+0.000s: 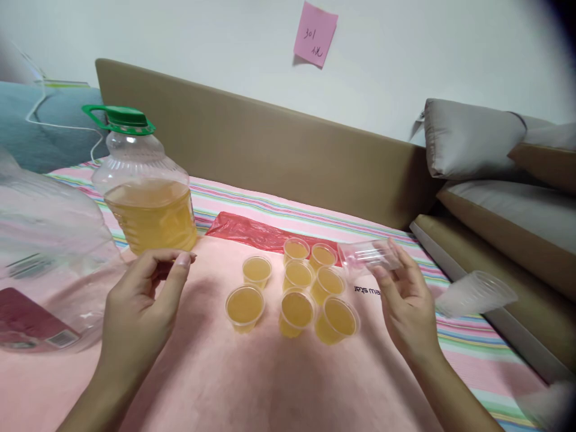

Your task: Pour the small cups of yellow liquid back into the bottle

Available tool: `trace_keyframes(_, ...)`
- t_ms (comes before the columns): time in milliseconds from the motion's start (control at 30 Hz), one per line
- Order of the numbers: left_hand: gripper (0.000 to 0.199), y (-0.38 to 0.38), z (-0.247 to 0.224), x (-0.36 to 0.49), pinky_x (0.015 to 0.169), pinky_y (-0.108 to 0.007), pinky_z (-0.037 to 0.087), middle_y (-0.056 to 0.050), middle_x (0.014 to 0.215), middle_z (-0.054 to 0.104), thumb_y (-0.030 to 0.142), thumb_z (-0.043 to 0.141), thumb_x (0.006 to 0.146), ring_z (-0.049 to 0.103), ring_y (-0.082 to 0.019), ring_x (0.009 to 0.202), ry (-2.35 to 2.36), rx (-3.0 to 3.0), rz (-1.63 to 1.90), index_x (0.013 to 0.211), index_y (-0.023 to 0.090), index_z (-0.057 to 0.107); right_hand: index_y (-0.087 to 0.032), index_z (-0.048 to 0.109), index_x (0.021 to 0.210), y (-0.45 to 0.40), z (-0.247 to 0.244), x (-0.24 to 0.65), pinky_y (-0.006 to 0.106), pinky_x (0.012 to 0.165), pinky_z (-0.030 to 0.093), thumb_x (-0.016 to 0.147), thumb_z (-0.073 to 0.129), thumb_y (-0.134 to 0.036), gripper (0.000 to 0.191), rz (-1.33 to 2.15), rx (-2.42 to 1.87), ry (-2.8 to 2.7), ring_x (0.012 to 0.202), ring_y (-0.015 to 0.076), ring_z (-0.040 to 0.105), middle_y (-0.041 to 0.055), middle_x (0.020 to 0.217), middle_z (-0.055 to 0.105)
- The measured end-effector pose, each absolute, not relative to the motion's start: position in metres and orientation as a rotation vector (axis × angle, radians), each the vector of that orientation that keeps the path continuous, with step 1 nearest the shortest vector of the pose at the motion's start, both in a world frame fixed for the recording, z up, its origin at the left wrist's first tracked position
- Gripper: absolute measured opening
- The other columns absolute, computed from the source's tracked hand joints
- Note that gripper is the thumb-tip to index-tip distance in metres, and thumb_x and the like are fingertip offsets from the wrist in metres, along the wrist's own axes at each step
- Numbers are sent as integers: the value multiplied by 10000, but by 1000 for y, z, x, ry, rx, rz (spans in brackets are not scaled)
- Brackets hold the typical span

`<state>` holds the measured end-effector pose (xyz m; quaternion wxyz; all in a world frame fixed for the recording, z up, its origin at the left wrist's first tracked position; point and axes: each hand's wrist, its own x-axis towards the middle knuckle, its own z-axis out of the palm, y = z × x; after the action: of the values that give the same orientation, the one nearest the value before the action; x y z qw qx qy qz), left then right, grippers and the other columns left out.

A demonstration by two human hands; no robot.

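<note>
My right hand [407, 300] grips an unfilled clear plastic cup [366, 257], tipped on its side, between thumb and fingers. The cup's mouth faces left, beside the right end of a group of cups. Several clear cups [297, 309] stand upright on the pink cloth, each holding yellow liquid. My left hand [150, 294] is closed, thumb and index fingertips together, and nothing shows between them. Just behind it stands a large clear jug [148, 207] with a green cap and handle, partly full of yellow liquid.
A large clear bottle [49, 258] lies at the left. Behind the cups is a crumpled red plastic bag [256, 231]. Clear nested cups [479, 294] lie on the striped sheet at right, near stacked cushions [477, 141]. A brown headboard [261, 144] runs along the back.
</note>
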<state>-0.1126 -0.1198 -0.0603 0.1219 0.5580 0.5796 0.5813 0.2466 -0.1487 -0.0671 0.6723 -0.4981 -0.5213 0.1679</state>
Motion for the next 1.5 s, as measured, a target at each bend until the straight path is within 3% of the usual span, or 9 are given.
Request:
trace_keyframes(100,326,-120,-59,-112,750,-287,482,10,842,691,575,627,885,627,-186,751,1698,1637,1693,904,259,704,-369,577,1497,-151,-62,245,524,1194,470,952,765,-408,578,159,-1145,-1278,1363,276,603,72,1537,580)
trace_keyframes(333,310,-121,-58,-112,758,-288,480,6,853,692,548,643,892,631,-188,765,1698,1645,1679,913,245,703,-399,540,1527,-145,-61,253,561,1208,447,946,765,-413,623,271,-1143,-1325,1409,297,562,67,1560,551)
trace_keyframes(467,323,-121,-59,-112,752,-294,481,2,858,693,560,638,894,637,-196,779,1685,1650,1681,917,244,700,-407,612,1466,-143,-66,253,523,1188,470,943,773,-405,547,340,-1221,-1410,1364,277,590,54,1526,581)
trace_keyframes(600,310,-122,-58,-112,753,-289,486,3,849,694,550,647,890,639,-193,774,1683,1641,1692,906,244,696,-505,350,1620,-142,-71,253,487,1118,532,937,785,-364,822,339,-1115,-1332,1194,220,683,33,1449,616)
trace_keyframes(733,305,-122,-57,-112,762,-284,486,4,857,697,542,643,894,628,-185,763,1688,1645,1686,908,242,700,-417,625,1455,-141,-73,253,486,1169,482,938,781,-398,541,317,-1199,-1400,1321,258,604,41,1487,592)
trace_keyframes(900,311,-122,-56,-112,774,-293,487,-2,865,696,546,641,889,633,-193,786,1686,1633,1687,903,240,695,-400,605,1475,-143,-73,250,469,1104,529,929,787,-408,576,220,-1205,-1337,1186,234,659,58,1455,594)
trace_keyframes(1233,308,-123,-59,-113,774,-305,481,1,864,692,549,644,890,636,-198,786,1675,1623,1685,911,245,694,-364,645,1430,-143,-70,253,502,1119,514,903,807,-400,553,254,-1258,-1411,1212,273,650,74,1419,617)
trace_keyframes(1400,308,-122,-58,-113,777,-298,485,0,873,696,547,640,896,637,-194,791,1681,1632,1687,921,246,701,-497,329,1622,-144,-71,246,471,1070,547,924,791,-359,849,197,-1137,-1338,1165,227,673,40,1386,597)
trace_keyframes(1500,309,-123,-57,-113,774,-297,488,-2,869,697,545,639,891,640,-196,790,1681,1633,1695,916,243,700,-403,560,1509,-145,-72,245,466,1049,558,923,786,-398,628,181,-1244,-1402,1154,247,661,66,1373,619)
